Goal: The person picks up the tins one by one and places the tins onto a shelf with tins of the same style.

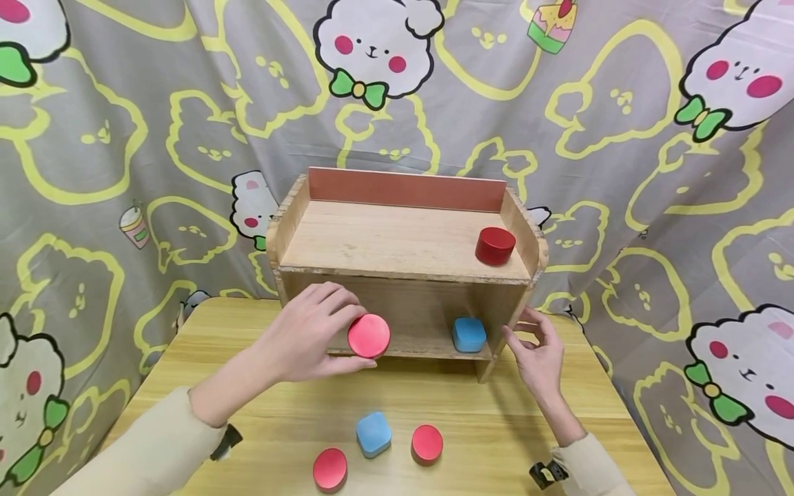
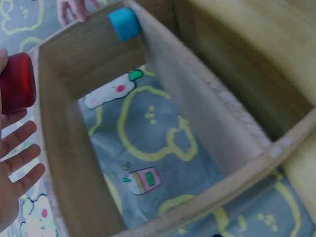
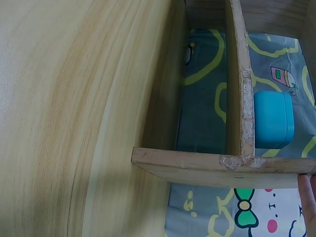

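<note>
Left hand (image 1: pixel 313 335) pinches a red cylinder (image 1: pixel 369 336) between thumb and fingers, its round face turned toward the head camera, so no long axis stands out. It is held up in front of the shelf (image 1: pixel 366 238), which runs lengthwise from left to right beyond it; in the left wrist view the cylinder shows beside the edge of the upper board, though I cannot tell how wide the gap is. From this hand, the blue block (image 1: pixel 469 335) on the lower board lies off to the right, near the right end, and another red cylinder (image 1: pixel 495 246) stands farther back and to the right, on the upper board. Right hand (image 1: pixel 542 355) is the nearer one to both of these; it carries nothing, thumb and fingers apart, and touches the shelf's right side panel. Nearer the person, on the table (image 1: pixel 217 358), a second blue block (image 1: pixel 373 435) lies between two more red cylinders, one at its left (image 1: pixel 330 470) and one at its right (image 1: pixel 427 444), all three apart from one another.
</note>
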The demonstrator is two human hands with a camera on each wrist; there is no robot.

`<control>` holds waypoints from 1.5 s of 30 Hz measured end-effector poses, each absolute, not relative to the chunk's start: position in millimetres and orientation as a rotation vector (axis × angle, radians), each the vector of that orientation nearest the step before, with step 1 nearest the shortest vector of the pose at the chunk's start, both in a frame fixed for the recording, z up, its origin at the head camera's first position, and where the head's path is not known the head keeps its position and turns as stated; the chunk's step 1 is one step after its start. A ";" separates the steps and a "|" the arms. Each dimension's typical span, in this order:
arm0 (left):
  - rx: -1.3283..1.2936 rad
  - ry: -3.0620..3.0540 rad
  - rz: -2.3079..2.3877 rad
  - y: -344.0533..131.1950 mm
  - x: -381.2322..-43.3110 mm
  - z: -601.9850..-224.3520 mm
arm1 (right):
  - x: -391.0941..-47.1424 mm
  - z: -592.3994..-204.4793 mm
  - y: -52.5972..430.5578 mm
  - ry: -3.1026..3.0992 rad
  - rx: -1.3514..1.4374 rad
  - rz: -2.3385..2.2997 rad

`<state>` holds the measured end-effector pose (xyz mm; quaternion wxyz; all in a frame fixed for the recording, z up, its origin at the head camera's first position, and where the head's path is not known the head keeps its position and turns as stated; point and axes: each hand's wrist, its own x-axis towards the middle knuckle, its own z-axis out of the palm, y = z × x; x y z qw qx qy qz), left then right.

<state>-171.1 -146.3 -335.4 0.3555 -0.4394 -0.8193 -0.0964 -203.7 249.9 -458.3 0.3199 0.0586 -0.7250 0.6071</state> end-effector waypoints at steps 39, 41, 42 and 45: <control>-0.900 -2.302 -0.211 -65.4 -220.6 -281.9 | -204.0 -456.7 248.5 -1.898 0.150 1.594; -0.889 -2.305 -0.203 -60.4 -222.7 -281.9 | -203.8 -456.6 248.5 -1.899 0.146 1.596; -0.882 -2.310 -0.196 -58.0 -223.6 -281.8 | -203.7 -456.5 248.4 -1.900 0.145 1.596; -0.857 -2.326 -0.176 -50.9 -226.7 -281.2 | -203.8 -456.1 248.3 -1.903 0.147 1.592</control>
